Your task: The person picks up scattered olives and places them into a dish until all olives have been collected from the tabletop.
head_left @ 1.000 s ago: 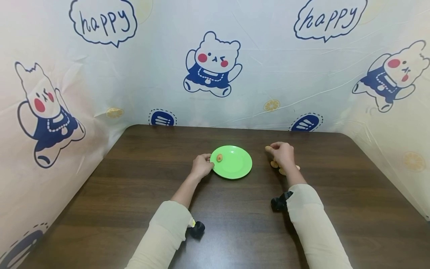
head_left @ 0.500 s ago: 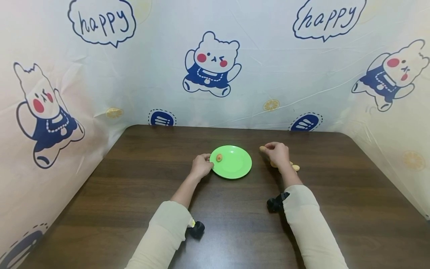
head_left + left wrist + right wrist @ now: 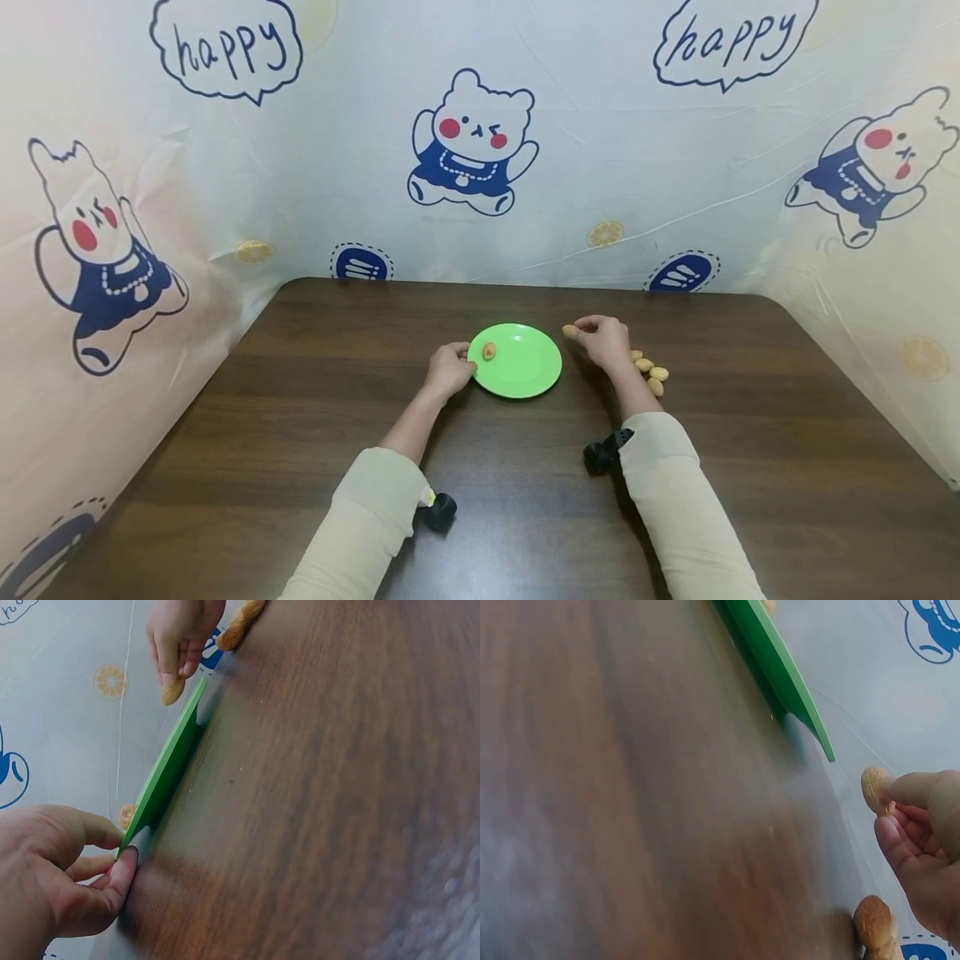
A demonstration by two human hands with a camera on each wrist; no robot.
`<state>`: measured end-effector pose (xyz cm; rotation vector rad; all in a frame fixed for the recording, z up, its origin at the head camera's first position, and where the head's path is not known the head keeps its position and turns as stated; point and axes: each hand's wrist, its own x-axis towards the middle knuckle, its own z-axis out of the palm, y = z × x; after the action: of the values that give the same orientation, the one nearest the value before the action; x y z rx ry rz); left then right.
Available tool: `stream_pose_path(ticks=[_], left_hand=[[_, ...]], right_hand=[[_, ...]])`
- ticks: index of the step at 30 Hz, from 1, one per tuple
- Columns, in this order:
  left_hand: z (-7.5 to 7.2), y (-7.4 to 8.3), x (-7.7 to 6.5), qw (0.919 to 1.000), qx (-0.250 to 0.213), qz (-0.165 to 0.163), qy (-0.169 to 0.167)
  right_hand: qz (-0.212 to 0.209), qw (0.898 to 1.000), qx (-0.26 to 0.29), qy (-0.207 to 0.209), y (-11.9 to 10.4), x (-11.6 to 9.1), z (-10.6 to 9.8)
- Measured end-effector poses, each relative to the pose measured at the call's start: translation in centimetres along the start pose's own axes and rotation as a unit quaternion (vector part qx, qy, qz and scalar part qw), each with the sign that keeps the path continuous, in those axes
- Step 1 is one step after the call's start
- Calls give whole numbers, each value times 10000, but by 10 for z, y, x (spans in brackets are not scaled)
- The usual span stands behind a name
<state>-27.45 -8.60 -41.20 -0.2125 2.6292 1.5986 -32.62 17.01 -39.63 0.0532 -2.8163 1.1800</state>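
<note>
nearest, short of the round bright-green plate [image 3: 525, 371], two cream cloth sleeves [image 3: 690, 500] reach in over the dark brown wood-grain table [image 3: 517, 508], each with a small black wrist camera [image 3: 440, 514] at its cuff.

at the plate's left rim, the left hand [image 3: 448, 371] pinches the edge between thumb and fingers. one small tan, oval peanut in its shell [image 3: 489, 351] rests on the plate, just inside that same left side. a loose cluster of tan, knobbly unshelled peanuts [image 3: 659, 373] lies on the table, right of the plate and well apart from it, partly behind the right forearm.

just beyond the plate's right rim, the right hand [image 3: 606, 340] holds a pale tan, ridged peanut shell [image 3: 874, 792] in its fingertips. both wrist views show this piece raised off the table and not touching the rim. it juts from the fingers towards the plate; the fingers cover one end, so its long axis is hard to settle. what counts here, i judge, is that the plate lies directly left of this piece, across a short gap, with the right hand far nearer to it than the left.

behind the plate hangs a pale blue-and-cream printed cloth [image 3: 585, 125].
</note>
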Motion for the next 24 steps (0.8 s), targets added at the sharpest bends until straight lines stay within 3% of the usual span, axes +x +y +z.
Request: stream_pose_path(ticks=[24], left_hand=[[0,0,0,10000,-29,35,7]], right_hand=[[-162,9996,224,-77,-15,1,21]])
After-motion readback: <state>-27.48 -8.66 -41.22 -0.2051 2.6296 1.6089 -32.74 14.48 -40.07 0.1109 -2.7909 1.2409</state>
